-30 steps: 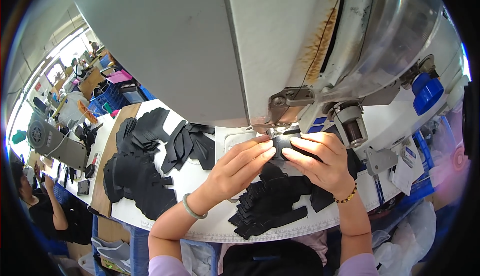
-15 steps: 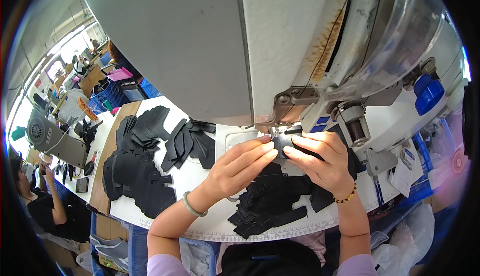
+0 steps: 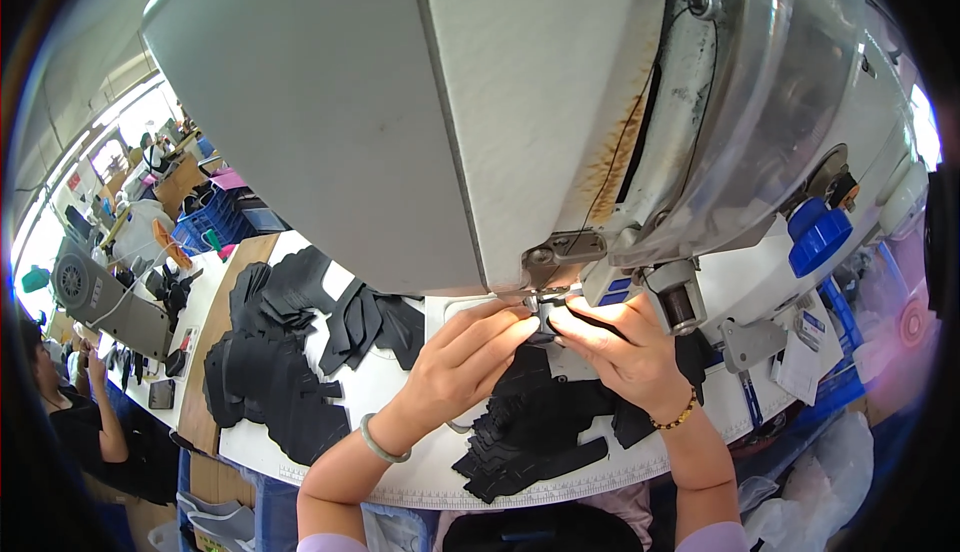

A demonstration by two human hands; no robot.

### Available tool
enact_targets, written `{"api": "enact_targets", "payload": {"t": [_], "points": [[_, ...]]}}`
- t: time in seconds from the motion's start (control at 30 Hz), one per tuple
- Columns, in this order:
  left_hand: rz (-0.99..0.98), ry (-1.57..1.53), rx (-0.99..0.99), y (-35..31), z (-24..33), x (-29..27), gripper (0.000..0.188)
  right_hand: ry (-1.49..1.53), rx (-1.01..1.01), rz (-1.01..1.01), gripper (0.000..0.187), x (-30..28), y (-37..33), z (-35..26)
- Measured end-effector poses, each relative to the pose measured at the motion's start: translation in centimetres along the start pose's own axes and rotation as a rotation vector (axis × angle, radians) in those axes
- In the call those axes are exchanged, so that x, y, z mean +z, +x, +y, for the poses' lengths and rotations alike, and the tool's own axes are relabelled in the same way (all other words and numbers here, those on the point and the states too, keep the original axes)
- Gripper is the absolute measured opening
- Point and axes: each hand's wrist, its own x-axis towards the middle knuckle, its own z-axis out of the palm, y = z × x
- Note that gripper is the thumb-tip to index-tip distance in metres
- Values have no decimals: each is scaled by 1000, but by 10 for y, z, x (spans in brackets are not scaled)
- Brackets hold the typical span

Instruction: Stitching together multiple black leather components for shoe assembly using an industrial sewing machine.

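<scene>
Your left hand (image 3: 470,357) and right hand (image 3: 620,352) have closed in at frame centre, fingertips pinching the black fabric piece (image 3: 540,330) under the presser foot (image 3: 545,302), so stitching looks underway.

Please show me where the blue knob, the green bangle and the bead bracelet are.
blue knob (image 3: 818,239), head view, on its front face.
green bangle (image 3: 384,442), head view, on the band at the wrist.
bead bracelet (image 3: 675,418), head view, on its beads.

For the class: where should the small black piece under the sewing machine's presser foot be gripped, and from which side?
Probably by its near edges, one hand on each flank, coming from the operator's side. The black piece lies flat under the presser foot, and the machine head blocks the far side. The left hand and right hand pinch it so.
</scene>
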Motion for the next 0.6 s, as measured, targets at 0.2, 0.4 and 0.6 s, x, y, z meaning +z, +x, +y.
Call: {"api": "enact_targets", "payload": {"t": [0.2,0.4,0.6], "points": [[-41,36,42,-2,-4,-1,39,4,-13,-1,21,2,1,3],[-11,39,46,-2,-1,0,39,51,6,3,21,2,1,4],[-6,56,47,-2,-1,1,39,39,20,-3,21,3,-1,5]]}}
